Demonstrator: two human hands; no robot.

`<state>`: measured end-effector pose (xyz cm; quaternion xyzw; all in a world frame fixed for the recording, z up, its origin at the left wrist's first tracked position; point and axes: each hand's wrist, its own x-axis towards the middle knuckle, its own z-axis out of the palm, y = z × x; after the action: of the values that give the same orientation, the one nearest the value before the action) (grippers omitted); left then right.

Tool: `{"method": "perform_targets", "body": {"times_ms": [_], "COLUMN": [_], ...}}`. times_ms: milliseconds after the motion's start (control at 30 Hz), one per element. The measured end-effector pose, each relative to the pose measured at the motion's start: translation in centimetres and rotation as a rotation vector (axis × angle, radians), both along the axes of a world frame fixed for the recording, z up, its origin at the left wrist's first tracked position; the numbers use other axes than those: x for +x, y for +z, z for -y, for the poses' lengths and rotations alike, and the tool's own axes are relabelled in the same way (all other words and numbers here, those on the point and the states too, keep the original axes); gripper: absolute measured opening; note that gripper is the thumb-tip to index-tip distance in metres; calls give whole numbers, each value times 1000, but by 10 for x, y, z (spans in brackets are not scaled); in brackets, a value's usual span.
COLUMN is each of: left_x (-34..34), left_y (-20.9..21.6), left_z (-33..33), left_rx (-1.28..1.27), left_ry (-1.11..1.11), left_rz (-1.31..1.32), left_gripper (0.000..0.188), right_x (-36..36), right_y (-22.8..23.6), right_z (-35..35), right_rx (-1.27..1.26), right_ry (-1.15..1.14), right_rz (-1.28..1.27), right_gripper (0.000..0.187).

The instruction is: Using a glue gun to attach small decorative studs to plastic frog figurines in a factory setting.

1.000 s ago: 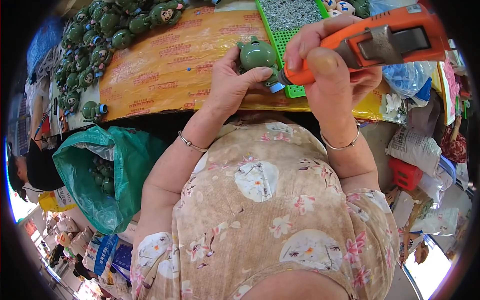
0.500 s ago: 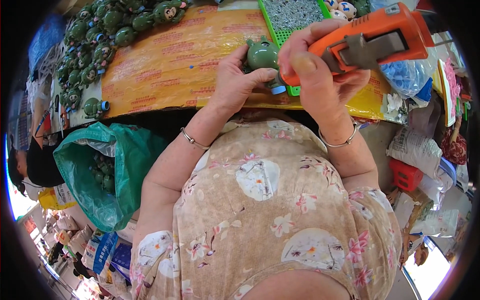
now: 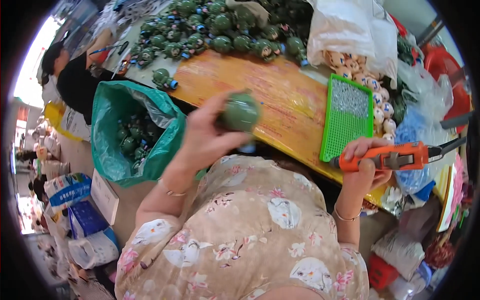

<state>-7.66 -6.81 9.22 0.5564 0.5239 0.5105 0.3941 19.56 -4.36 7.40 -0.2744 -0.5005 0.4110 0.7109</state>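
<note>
My left hand (image 3: 202,130) is wrapped round a round green plastic toy figure (image 3: 240,114), a little blurred, held over the table's front edge beside the green sack. A light-blue end pokes out below it. My right hand (image 3: 364,162) grips an orange power screwdriver (image 3: 395,156) with a grey lever, lying level with its nose toward the left. That nose is near the lower end of a bright green tray (image 3: 325,131), which has small silvery screws in its far part. Tool and toy are well apart.
Similar green toys (image 3: 220,25) are heaped along the back; a single one (image 3: 164,79) lies at the left. An open green sack (image 3: 102,135) holds more. Round pale pieces (image 3: 377,107) sit beside the tray below a white bag (image 3: 345,30). Another person (image 3: 77,72) is at the left.
My left hand has carried the toy left, away from the screwdriver and toward the sack. The screwdriver has moved down and right of the toy. The whole view has turned leftward.
</note>
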Motion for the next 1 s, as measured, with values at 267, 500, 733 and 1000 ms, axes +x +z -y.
{"method": "perform_targets", "body": {"times_ms": [267, 500, 733, 1000], "left_x": [-134, -173, -300, -402], "left_y": [63, 85, 46, -26], "left_z": [68, 2, -110, -172], "left_rx": [-137, 130, -317, -621], "left_ry": [972, 421, 384, 624], "left_rz": [-1318, -1210, -1056, -865], "left_gripper": [68, 57, 53, 55], "right_x": [-9, -8, -7, -22], "right_y": [-5, -7, -7, -3], "right_z": [-2, 2, 3, -13], "right_rx": [11, 3, -23, -80], "right_ry": [66, 59, 32, -35], "right_rz": [-41, -10, 4, 100], "right_gripper": [40, 34, 39, 39]}}
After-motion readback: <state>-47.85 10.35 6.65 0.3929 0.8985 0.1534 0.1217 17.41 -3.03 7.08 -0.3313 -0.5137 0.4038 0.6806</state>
